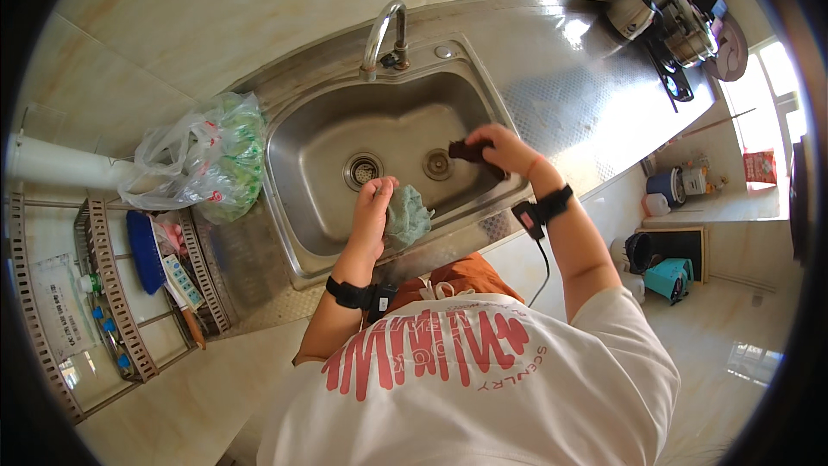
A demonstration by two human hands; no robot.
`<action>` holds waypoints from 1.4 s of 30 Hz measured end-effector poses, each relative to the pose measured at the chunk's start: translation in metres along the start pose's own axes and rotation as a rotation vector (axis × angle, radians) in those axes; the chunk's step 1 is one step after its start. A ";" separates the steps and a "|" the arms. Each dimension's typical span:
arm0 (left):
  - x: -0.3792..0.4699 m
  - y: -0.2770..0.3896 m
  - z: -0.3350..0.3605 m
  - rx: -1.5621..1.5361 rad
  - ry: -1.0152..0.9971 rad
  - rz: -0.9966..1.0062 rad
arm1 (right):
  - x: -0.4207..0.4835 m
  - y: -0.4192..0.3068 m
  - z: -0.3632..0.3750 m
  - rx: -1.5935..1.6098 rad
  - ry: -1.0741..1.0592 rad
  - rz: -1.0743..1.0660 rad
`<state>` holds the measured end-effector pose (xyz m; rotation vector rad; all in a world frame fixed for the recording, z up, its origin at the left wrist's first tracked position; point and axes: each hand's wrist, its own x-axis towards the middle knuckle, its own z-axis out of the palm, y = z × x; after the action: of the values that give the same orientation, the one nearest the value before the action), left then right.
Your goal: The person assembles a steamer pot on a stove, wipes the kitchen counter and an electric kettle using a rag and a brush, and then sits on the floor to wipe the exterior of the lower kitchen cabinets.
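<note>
My left hand [373,216] is closed on a grey-green cloth [409,216], which hangs from the hand's right side over the front of a stainless steel sink [310,207]. A dark brown cloth [472,152] is in the grip of my right hand [506,147], over the sink's right side near a round drain fitting [438,164]. Another drain, with a strainer [363,171], lies in the basin left of it. The chrome faucet [388,32] stands behind the basin, its spout end over the rear rim.
Left of the sink sits a clear plastic bag [226,155] with green contents. Beyond it a metal rack [110,278] holds a blue brush [146,252] and a power strip [183,281]. Metal pots [689,32] stand at the counter's far right. A wall rises behind the faucet.
</note>
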<state>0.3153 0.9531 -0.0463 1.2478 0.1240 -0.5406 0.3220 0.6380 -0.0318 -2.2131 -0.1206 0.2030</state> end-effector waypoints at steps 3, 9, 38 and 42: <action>-0.008 0.001 -0.012 0.016 0.086 -0.017 | 0.073 0.016 -0.001 0.237 0.168 0.011; -0.031 -0.004 -0.021 -0.016 0.283 -0.083 | 0.203 0.067 -0.006 -0.175 0.801 0.319; -0.039 -0.013 -0.027 -0.193 0.415 -0.013 | 0.211 0.025 0.035 1.455 0.376 0.302; -0.039 -0.007 -0.020 -0.181 0.407 -0.028 | 0.220 -0.007 0.002 1.266 0.352 0.161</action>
<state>0.2820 0.9825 -0.0443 1.1658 0.5223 -0.2863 0.5379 0.6790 -0.0503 -0.9620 0.3108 -0.0411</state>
